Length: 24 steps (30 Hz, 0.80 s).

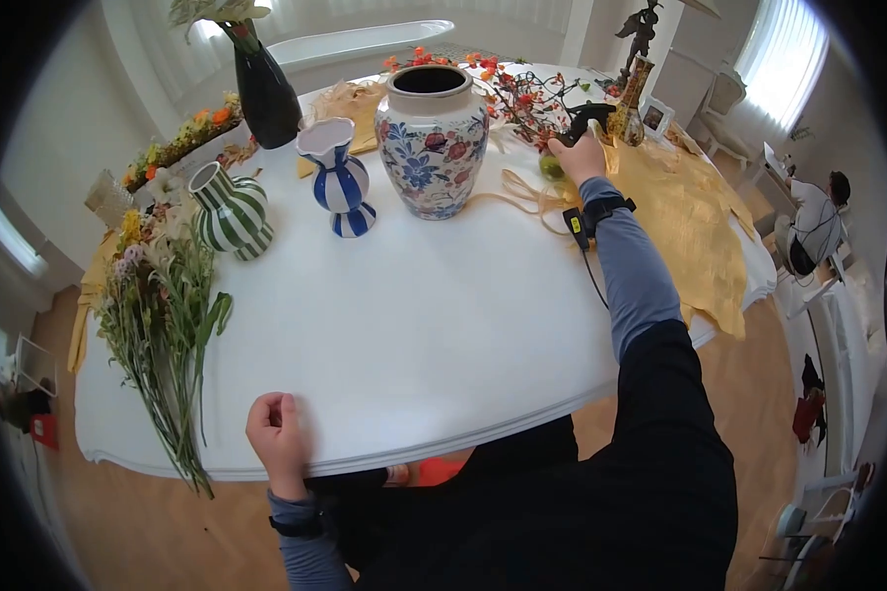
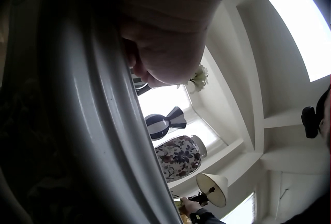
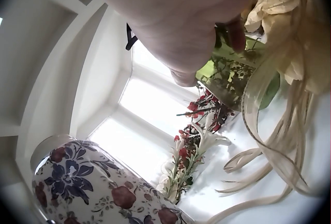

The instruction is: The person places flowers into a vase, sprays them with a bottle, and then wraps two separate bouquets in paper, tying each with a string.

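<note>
My left hand rests at the table's front edge, fingers loosely curled around nothing. Reaching to the back right, my right hand grips a green leaf-patterned container, with a black part showing just above the hand; the fingers hide much of it. A cream ribbon lies in loops beside that hand. To its left stands a large floral vase, upright. Further left are a blue-and-white striped vase and a green-and-white striped vase, which looks tilted.
Cut flower stems lie along the left side of the white table. A tall black vase stands at the back left. Gold cloth covers the right end, near an amber bottle. Red-orange blossoms lie behind.
</note>
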Motion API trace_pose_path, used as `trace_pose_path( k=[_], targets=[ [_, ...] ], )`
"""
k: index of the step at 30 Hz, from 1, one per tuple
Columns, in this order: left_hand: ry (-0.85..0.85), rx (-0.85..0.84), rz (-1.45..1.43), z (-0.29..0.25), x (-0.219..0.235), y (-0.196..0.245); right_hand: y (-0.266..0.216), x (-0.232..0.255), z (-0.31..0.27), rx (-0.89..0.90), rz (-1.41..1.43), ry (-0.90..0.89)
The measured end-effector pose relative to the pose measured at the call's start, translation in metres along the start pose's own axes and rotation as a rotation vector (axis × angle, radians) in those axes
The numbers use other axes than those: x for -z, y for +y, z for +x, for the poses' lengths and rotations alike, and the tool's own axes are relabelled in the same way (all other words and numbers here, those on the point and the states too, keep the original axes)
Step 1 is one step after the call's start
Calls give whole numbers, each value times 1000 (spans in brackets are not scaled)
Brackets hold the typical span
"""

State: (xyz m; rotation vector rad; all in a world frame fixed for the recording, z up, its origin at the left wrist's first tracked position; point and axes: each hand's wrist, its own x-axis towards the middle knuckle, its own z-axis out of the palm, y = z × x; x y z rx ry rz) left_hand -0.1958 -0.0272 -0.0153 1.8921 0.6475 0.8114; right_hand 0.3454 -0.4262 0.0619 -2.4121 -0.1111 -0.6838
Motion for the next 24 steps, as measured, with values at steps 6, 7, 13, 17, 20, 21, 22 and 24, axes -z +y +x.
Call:
trace_pose_path(
  k=[6, 7, 13, 17, 20, 21, 22, 24],
  targets=[
    [-8, -3, 11, 0, 1, 8, -63, 63, -6, 254, 157, 93],
    [-4, 3, 9, 0, 0, 8, -67, 64, -8, 254, 185, 34],
    [-13, -20, -45, 0, -1, 16, -81, 53, -56, 241, 323, -517],
    [-2, -61, 3, 2, 1, 18, -76, 33, -80, 195, 429, -625],
    [1, -94, 47, 2, 2, 18, -71, 19, -88, 195, 482, -637],
    [24, -89, 60, 2, 3, 18, -71, 18, -89, 182, 498, -641],
    [13, -76, 50, 2, 2, 18, -71, 16, -90, 163, 511, -643],
    [4, -62, 48, 1, 4, 21, -70, 14, -92, 154, 560, -659]
  ],
)
